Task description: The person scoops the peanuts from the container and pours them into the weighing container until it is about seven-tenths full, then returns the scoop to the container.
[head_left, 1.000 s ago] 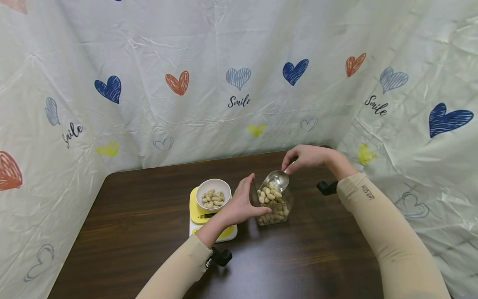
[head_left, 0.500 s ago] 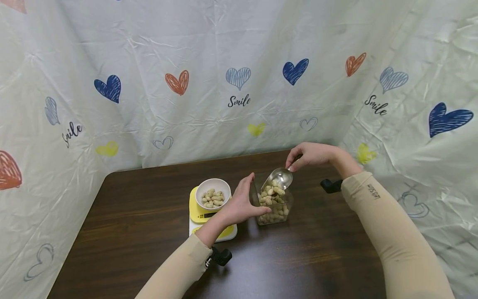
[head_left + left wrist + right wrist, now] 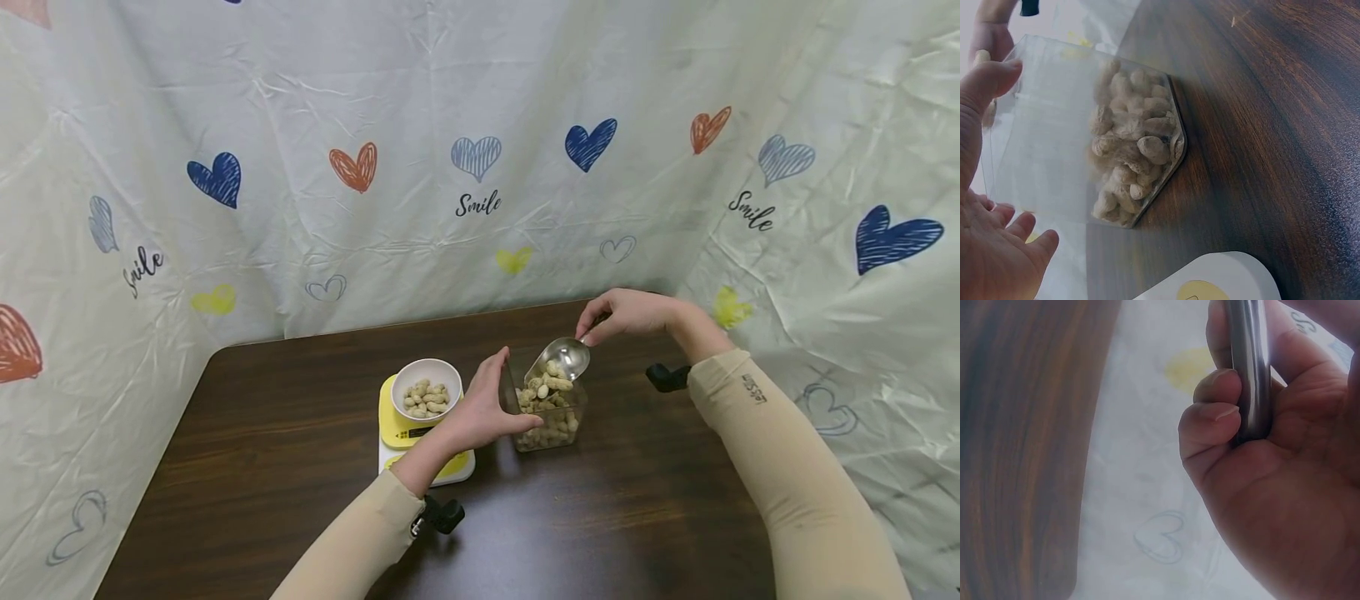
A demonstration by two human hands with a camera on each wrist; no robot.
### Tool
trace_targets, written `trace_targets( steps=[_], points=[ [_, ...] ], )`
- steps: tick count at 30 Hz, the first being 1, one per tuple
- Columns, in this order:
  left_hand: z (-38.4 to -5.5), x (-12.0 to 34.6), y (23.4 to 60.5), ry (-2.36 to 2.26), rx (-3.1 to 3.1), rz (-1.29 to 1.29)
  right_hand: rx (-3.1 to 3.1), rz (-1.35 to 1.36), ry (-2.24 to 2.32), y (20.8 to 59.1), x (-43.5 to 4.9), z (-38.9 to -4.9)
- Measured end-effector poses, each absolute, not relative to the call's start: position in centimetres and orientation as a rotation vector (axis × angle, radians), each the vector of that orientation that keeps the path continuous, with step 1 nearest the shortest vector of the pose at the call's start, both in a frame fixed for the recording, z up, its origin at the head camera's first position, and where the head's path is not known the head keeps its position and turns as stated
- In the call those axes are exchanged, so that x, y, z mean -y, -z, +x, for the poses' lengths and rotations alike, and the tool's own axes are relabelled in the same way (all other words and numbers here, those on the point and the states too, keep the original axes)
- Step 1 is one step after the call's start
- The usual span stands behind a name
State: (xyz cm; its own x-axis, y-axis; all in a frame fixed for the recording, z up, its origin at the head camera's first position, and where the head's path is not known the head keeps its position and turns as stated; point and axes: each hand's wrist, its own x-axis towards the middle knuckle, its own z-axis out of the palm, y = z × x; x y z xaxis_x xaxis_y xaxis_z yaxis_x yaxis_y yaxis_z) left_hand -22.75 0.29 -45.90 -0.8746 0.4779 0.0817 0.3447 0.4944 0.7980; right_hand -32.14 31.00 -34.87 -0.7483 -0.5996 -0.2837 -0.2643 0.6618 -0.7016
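Observation:
In the head view my left hand (image 3: 480, 414) holds a clear plastic container (image 3: 1054, 137) from its left side, thumb in front and fingers behind. Peanuts in shells (image 3: 1129, 140) fill its lower part. My right hand (image 3: 633, 315) grips the handle of a metal scoop (image 3: 567, 357). The scoop tilts down into the container's mouth, with several peanuts (image 3: 553, 382) at its lip. The right wrist view shows fingers curled round the shiny handle (image 3: 1252, 375). Left of the container, a white bowl (image 3: 427, 369) with peanuts rests on a yellow and white kitchen scale (image 3: 390, 423).
All of this stands on a dark wooden table (image 3: 285, 442). A white curtain (image 3: 405, 75) printed with hearts hangs behind the table and along both sides. The scale's white corner (image 3: 1250, 281) lies close to the container in the left wrist view.
My right hand has drawn the scoop slightly right, and the peanuts around its lip have shifted. The left hand, container, bowl and scale stay in place.

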Motion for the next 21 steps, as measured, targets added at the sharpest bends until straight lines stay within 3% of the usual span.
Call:
trace_targets(
  steps=[12, 21],
  points=[
    [-22.1, 0.4, 45.3, -1.337, -2.514, 0.722, -2.441, -0.686, 0.928, 35.0, -31.5, -31.7],
    [-21.6, 5.1, 43.7, -1.424, -2.575, 0.755, -2.429, -0.717, 0.952, 34.7, -30.7, -31.6]
  ],
)
